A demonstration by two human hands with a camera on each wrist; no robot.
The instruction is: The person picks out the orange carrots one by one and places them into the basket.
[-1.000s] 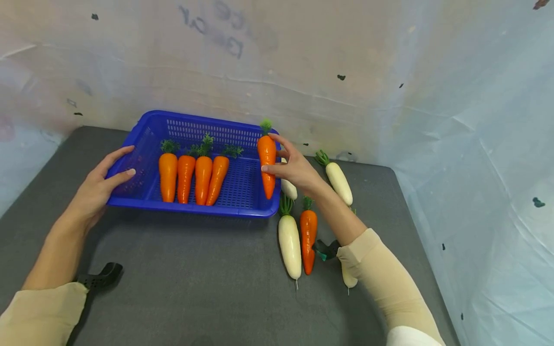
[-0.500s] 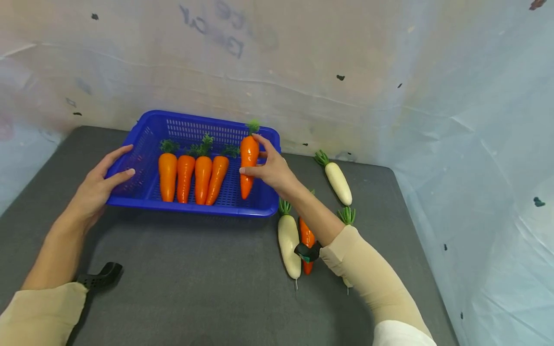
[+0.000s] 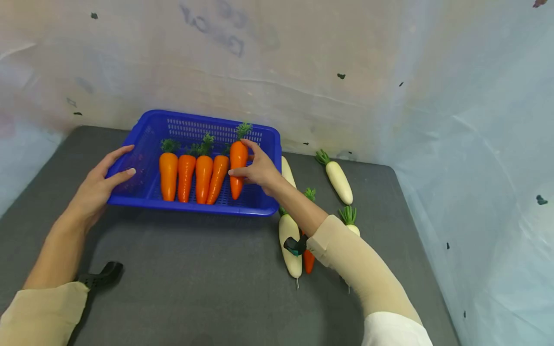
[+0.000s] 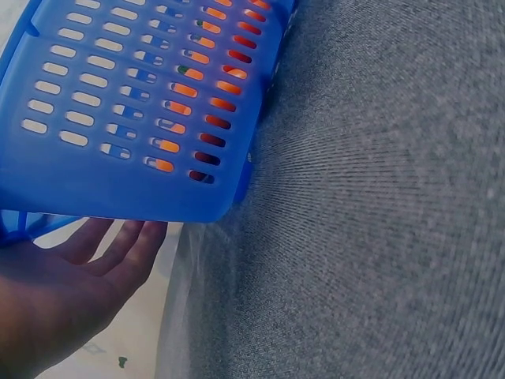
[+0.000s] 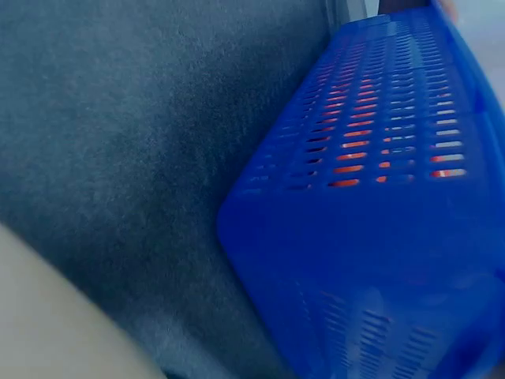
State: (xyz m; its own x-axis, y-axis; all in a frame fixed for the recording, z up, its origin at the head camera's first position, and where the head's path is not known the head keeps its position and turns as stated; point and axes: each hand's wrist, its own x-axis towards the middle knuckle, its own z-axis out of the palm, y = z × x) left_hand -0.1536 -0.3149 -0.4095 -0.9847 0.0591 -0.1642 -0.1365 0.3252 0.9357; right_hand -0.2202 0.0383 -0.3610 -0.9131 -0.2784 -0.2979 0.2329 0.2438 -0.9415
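Note:
A blue plastic basket (image 3: 190, 206) stands at the back of the table, several orange carrots (image 3: 203, 178) lying side by side in it with their green tops toward the wall. My left hand (image 3: 93, 192) grips the basket's left end, the thumb over the rim; the left wrist view shows my left hand's fingers (image 4: 130, 257) at the outside of the slotted wall. Between thumb and fingers, my right hand (image 3: 261, 170) holds another carrot (image 3: 237, 156) over the right part of the basket, close to the row. The right wrist view shows the slotted outer wall, with that hand out of sight.
White radishes lie right of the basket: one radish (image 3: 339, 182) at the back, another radish (image 3: 289, 259) nearer. A carrot (image 3: 309, 262) is partly hidden under my right forearm. Plastic sheeting (image 3: 303, 57) hangs behind the grey table (image 3: 195, 288).
My right hand has carried its carrot leftward from the basket's right edge toward the row of carrots. My left hand and the basket have stayed where they were.

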